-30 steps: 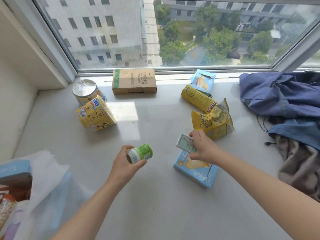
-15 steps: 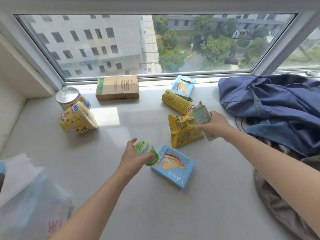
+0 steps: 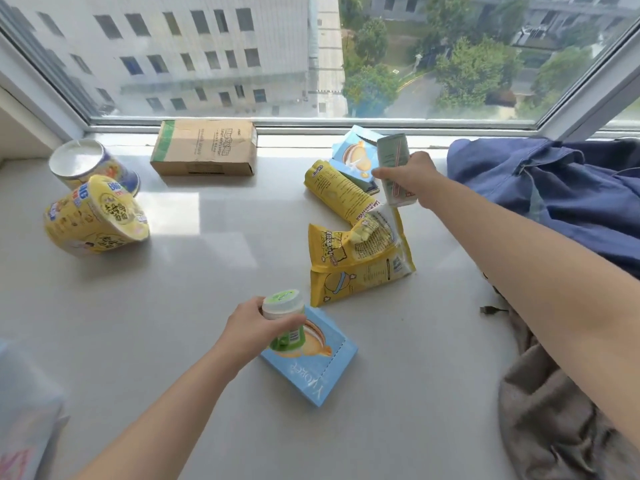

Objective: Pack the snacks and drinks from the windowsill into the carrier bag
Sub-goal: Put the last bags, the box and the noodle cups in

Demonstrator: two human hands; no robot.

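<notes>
My left hand (image 3: 247, 329) grips a small green-and-white bottle (image 3: 284, 322) upright, just above a flat blue snack box (image 3: 313, 363) on the windowsill (image 3: 214, 278). My right hand (image 3: 410, 178) holds a pale drink carton (image 3: 394, 168) over the far snacks: a second blue box (image 3: 353, 152), a yellow tube pack (image 3: 337, 188) and two yellow chip bags (image 3: 360, 258). At the left lie a yellow noodle cup (image 3: 95, 218) on its side and a round can (image 3: 81, 162). A brown cardboard box (image 3: 206, 147) stands by the window. The carrier bag (image 3: 26, 417) shows at the bottom left corner.
A blue jacket (image 3: 561, 188) and grey-brown cloth (image 3: 554, 417) pile up along the right side of the sill. A dark cable end (image 3: 490, 309) lies beside them. The window glass and frame (image 3: 311, 121) close the far edge; a wall bounds the left.
My right hand has carried the drink carton from above the near blue box away toward the far blue box by the window. My left hand turned the bottle upright over the near box.
</notes>
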